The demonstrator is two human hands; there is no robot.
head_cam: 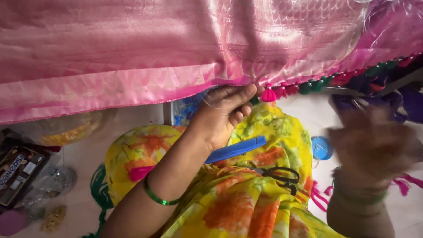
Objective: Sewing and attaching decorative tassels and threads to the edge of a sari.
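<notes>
Home sewing spot, pink silk cloth, scissors, floor clutter w/ thread

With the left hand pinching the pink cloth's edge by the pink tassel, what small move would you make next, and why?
Probably bring the right hand back to the edge. The left hand pinches the pink cloth beside the pink tassel, while the right is blurred and away from it, so the pinched spot waits for it.
</notes>
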